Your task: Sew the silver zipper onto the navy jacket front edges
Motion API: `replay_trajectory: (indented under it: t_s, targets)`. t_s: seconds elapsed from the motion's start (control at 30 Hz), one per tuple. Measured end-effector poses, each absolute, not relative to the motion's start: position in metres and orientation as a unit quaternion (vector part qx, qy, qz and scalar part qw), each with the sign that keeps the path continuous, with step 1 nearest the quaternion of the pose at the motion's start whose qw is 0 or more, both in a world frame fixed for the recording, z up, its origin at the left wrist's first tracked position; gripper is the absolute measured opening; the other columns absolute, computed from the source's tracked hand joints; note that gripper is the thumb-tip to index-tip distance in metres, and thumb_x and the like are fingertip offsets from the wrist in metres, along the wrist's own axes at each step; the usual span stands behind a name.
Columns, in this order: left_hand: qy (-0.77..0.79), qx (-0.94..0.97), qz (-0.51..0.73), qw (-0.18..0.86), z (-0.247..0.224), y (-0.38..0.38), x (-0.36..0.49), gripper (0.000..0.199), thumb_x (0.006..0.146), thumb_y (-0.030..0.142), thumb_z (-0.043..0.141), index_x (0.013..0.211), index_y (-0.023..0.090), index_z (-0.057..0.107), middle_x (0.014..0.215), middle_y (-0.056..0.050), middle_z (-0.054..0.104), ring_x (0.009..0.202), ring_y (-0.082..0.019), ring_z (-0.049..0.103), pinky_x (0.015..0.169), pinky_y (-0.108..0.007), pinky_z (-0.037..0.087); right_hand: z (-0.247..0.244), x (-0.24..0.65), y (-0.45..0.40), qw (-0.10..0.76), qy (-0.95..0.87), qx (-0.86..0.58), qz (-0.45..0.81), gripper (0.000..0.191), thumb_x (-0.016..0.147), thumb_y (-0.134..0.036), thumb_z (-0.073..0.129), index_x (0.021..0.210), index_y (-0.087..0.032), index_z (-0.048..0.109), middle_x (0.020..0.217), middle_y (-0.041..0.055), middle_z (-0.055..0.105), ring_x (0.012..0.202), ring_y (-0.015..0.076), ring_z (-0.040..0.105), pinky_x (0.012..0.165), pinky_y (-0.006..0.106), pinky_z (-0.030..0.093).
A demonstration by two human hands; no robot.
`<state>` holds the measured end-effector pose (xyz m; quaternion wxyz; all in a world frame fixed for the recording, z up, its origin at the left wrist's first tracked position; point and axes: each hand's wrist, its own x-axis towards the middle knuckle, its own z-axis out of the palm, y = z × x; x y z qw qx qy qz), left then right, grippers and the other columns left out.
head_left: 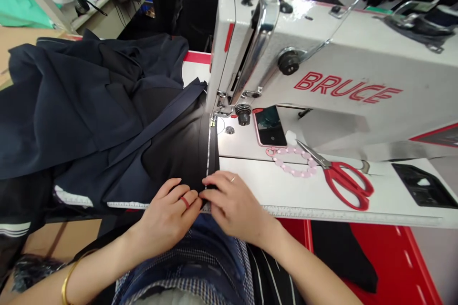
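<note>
A dark navy garment (75,105) with a black inner panel (171,152) lies across the sewing machine bed. A zipper (208,152) with silvery teeth runs along the panel's right edge, from under the presser foot (217,116) toward me. My left hand (170,214), with a red ring, pinches the garment edge at the zipper's near end. Touching it from the right, my right hand (236,205) has its thumb and fingers closed on the zipper's near end. The fingertips meet there and partly hide the cloth. Near the foot sits the zipper pull (212,123).
The white sewing machine (322,66) stands over the right side. On its bed lie a phone (270,126), a pink bead bracelet (295,162), a bobbin case (229,130) and red-handled scissors (345,181). A ruler strip (350,214) lines the front edge, above a red tray (386,257).
</note>
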<state>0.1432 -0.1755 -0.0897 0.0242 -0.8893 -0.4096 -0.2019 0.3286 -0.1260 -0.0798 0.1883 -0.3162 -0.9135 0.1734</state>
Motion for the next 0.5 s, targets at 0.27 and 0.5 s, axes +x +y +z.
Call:
replay_trajectory:
  t_s: [0.27, 0.5]
  targets:
    - [-0.294, -0.911, -0.245, 0.152, -0.086, -0.125, 0.097, 0.022, 0.082, 0.009, 0.048, 0.100, 0.018, 0.056, 0.075, 0.001, 0.066, 0.071, -0.011, 0.060, 0.087, -0.037, 0.044, -0.075, 0.314, -0.139, 0.348, -0.848, -0.340, 0.210, 0.013, 0.087, -0.020, 0.050, 0.081, -0.014, 0.059, 0.080, 0.0050, 0.062, 0.077, 0.0156, 0.053, 0.071, 0.030, 0.045]
    - [-0.407, -0.875, -0.127, 0.231, 0.017, -0.073, 0.018, 0.022, 0.080, 0.022, 0.050, 0.097, 0.027, 0.063, 0.105, 0.003, 0.064, 0.099, -0.017, 0.057, 0.100, -0.047, 0.030, -0.049, 0.282, -0.119, 0.383, -0.833, -0.342, 0.208, 0.023, 0.088, -0.029, 0.047, 0.073, -0.017, 0.058, 0.075, 0.0025, 0.062, 0.072, 0.0142, 0.053, 0.070, 0.030, 0.041]
